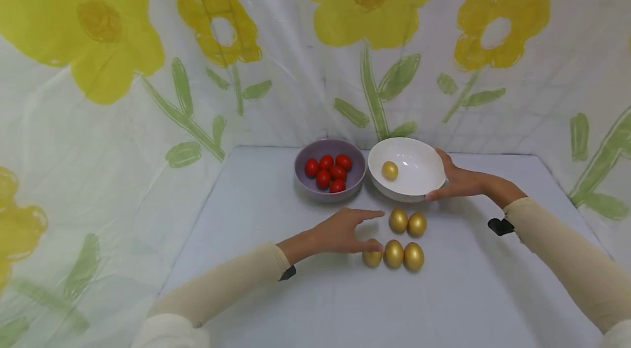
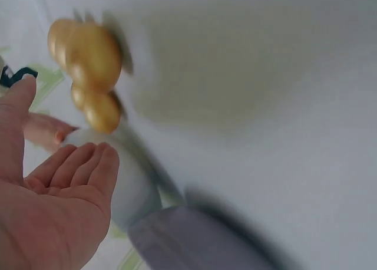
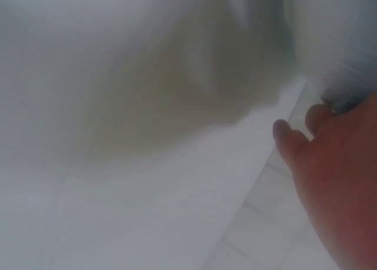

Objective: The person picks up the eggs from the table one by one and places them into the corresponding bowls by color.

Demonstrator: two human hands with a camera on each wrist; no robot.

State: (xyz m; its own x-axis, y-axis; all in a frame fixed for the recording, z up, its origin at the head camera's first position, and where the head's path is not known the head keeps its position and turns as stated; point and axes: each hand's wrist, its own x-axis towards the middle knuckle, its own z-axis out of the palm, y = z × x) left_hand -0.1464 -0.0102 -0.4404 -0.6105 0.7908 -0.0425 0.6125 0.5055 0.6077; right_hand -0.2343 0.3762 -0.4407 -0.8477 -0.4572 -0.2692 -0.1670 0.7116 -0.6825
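Observation:
My left hand hovers with thumb and fingers spread apart, beside the gold eggs on the table. Its thumb overlaps the leftmost egg of a front row of three; contact cannot be told. Behind that row lies a pair of gold eggs. In the left wrist view, the palm holds nothing. At the right side of a white bowl, my right hand grips the wall, thumb at the front and fingers farther back. One gold egg sits inside that bowl.
A purple bowl with several red eggs stands just left of the white bowl. Both are near the back edge of the pale table. A flower-printed curtain hangs behind and along the sides.

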